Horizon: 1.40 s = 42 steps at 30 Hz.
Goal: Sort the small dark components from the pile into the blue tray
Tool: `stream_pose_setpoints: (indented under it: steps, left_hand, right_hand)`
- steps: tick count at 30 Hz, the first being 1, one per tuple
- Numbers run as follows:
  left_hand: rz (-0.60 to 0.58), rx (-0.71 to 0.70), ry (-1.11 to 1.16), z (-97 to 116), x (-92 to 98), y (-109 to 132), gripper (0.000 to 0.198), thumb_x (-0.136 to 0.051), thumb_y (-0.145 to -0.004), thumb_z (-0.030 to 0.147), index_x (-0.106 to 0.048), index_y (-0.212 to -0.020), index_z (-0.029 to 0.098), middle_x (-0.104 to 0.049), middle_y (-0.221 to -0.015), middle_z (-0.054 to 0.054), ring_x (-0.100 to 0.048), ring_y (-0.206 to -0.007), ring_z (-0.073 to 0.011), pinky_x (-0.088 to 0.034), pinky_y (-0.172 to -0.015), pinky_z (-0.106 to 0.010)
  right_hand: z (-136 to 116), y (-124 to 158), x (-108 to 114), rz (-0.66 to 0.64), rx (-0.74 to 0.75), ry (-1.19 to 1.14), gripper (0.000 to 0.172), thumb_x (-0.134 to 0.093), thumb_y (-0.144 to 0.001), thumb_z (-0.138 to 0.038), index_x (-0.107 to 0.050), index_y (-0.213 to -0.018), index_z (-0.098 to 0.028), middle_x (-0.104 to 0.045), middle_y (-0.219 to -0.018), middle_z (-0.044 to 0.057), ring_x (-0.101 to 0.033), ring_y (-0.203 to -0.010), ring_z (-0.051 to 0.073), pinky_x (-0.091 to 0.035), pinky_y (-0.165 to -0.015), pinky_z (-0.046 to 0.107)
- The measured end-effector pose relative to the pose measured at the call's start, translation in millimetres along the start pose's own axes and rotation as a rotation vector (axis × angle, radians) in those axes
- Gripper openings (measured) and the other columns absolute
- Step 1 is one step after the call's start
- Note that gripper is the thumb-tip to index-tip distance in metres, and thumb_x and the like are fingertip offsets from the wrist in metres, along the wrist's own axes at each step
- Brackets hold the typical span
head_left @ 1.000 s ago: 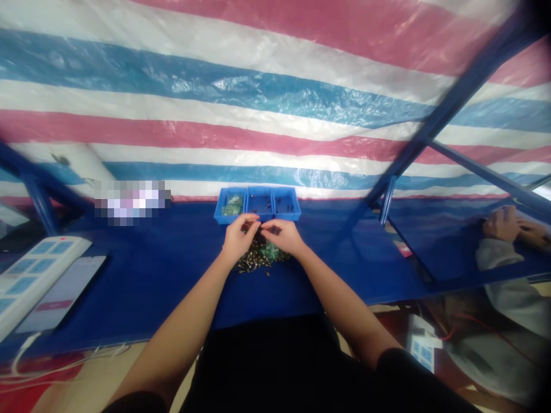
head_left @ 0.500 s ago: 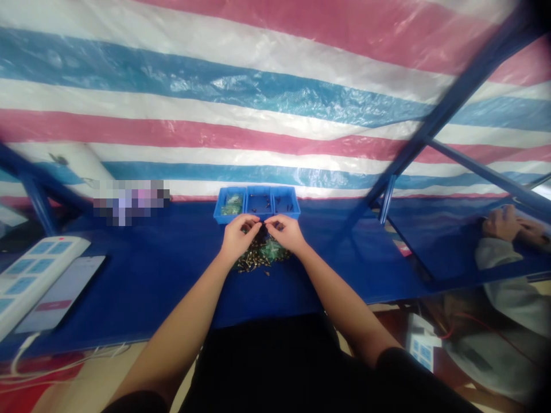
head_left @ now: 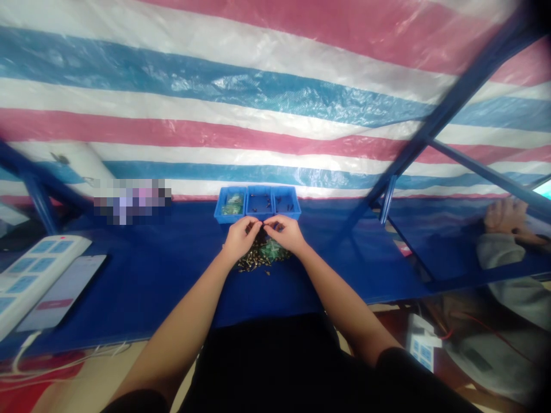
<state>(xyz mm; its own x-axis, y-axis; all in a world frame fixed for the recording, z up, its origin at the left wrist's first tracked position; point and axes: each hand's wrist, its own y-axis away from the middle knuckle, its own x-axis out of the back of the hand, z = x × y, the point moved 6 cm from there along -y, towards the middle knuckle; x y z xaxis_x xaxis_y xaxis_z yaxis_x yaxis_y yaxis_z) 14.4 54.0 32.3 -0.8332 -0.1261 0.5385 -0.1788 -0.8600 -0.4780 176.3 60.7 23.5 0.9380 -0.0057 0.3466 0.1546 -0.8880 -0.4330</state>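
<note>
Low in the frame's centre, the left hand (head_left: 237,240) and right hand (head_left: 287,234) are pinched, fingertips nearly meeting, any held piece too small to see; the heap of brass-coloured parts (head_left: 257,259) lies just below them, the blue divided tray (head_left: 257,203) just beyond.

Loose heap of small brass parts (head_left: 248,263), green piece (head_left: 270,250) on top, beside blue tray (head_left: 228,219)

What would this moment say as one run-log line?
left hand: fingertips pinched | right hand: fingertips pinched | under them: small brass-coloured parts | behind: blue divided tray
</note>
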Motion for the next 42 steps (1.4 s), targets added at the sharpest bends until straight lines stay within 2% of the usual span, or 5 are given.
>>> stream_pose_setpoints:
  steps: [8, 16, 31, 37, 42]
  left_hand:
    - [-0.013, 0.001, 0.062, 2.7, -1.6, 0.8, 0.026, -0.056, -0.088, 0.042, -0.066, -0.099, 0.021, -0.069, -0.089, -0.003, -0.063, -0.075, -0.0159, -0.050, -0.069, -0.028]
    - [-0.001, 0.005, 0.008, 0.5, 0.2, 1.2, 0.027, -0.053, -0.090, 0.044, -0.068, -0.087, 0.021, -0.069, -0.082, -0.002, -0.062, -0.071, -0.0157, -0.047, -0.066, -0.027]
    - [0.002, -0.006, -0.015, -2.1, -0.4, 1.3, 0.029, -0.053, -0.090, 0.046, -0.068, -0.087, 0.021, -0.070, -0.081, -0.002, -0.062, -0.071, -0.0162, -0.047, -0.067, -0.027]
    - [0.008, -0.016, 0.046, -0.8, -0.3, 0.4, 0.028, -0.057, -0.087, 0.045, -0.069, -0.099, 0.022, -0.071, -0.087, -0.003, -0.064, -0.073, -0.0168, -0.051, -0.070, -0.029]
    - [0.022, -0.026, -0.013, -0.8, 1.5, -0.5, 0.028, -0.053, -0.089, 0.044, -0.069, -0.089, 0.021, -0.071, -0.087, -0.004, -0.064, -0.076, -0.0171, -0.049, -0.071, -0.029]
  right_hand:
    - [0.7, -1.9, 3.1, 0.027, 0.001, 0.011, 0.021, -0.064, -0.081, -0.034, -0.072, -0.092, -0.019, -0.073, -0.089, 0.006, -0.067, -0.075, 0.016, -0.054, -0.065, 0.027]
    - [2.6, -1.1, 1.0, 0.012, -0.008, -0.004, 0.022, -0.065, -0.079, -0.033, -0.071, -0.095, -0.019, -0.073, -0.087, 0.006, -0.067, -0.074, 0.016, -0.053, -0.065, 0.027]
    - [0.3, -0.8, 0.7, 0.006, 0.000, 0.014, 0.021, -0.063, -0.081, -0.034, -0.070, -0.094, -0.018, -0.073, -0.087, 0.006, -0.067, -0.074, 0.016, -0.054, -0.066, 0.028]
    - [-0.6, -1.6, 3.7, 0.017, 0.001, 0.027, 0.020, -0.061, -0.082, -0.033, -0.071, -0.092, -0.018, -0.073, -0.087, 0.006, -0.067, -0.076, 0.016, -0.053, -0.066, 0.027]
    - [-0.4, -1.0, 0.7, -0.001, 0.002, 0.016, 0.022, -0.063, -0.081, -0.033, -0.071, -0.095, -0.019, -0.073, -0.086, 0.005, -0.066, -0.072, 0.016, -0.054, -0.065, 0.028]
